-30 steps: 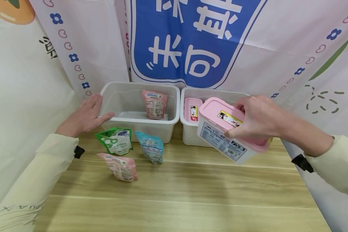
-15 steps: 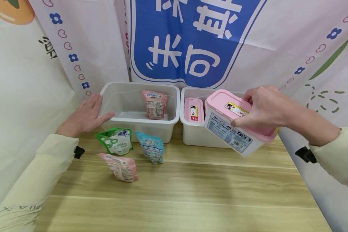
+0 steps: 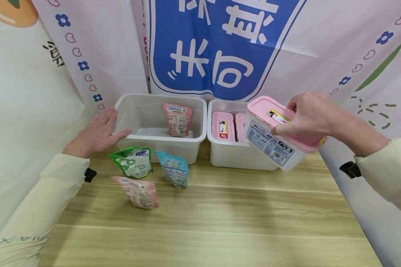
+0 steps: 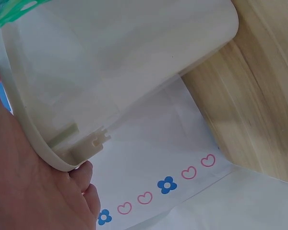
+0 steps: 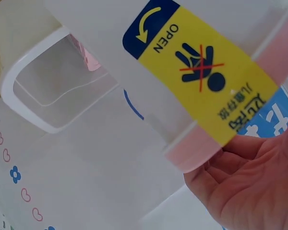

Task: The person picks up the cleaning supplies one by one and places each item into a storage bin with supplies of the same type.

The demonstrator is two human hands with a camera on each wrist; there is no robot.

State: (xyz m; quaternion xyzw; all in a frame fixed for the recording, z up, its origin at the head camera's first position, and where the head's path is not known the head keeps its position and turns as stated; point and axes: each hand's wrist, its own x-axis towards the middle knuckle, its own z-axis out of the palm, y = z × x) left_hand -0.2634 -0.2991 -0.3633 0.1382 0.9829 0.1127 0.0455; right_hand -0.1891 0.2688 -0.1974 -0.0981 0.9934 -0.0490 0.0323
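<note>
My right hand [image 3: 307, 115] grips a white plastic box with a pink lid [image 3: 270, 142], thumb on its labelled side and fingers over the far side. The box hangs tilted above the right part of the right white bin [image 3: 240, 157]. A yellow "OPEN" sticker [image 5: 201, 72] shows on its end in the right wrist view. Inside that bin stand two similar pink-lidded boxes [image 3: 222, 127], one partly hidden. My left hand [image 3: 95, 129] rests on the left corner of the left white bin [image 3: 160, 146], thumb spread over the front rim. A pink pouch [image 3: 178, 120] stands in this bin.
In front of the left bin, a green-and-white pouch [image 3: 136, 163], a light blue pouch [image 3: 174, 170] and another pink pouch [image 3: 138, 193] stand on the wooden table [image 3: 220, 222]. A printed cloth [image 3: 200, 85] hangs right behind both bins.
My right hand has carried the pink-lidded box to the right and upward in the head view, uncovering more of the second box in the right bin. My left hand stays on the left bin.
</note>
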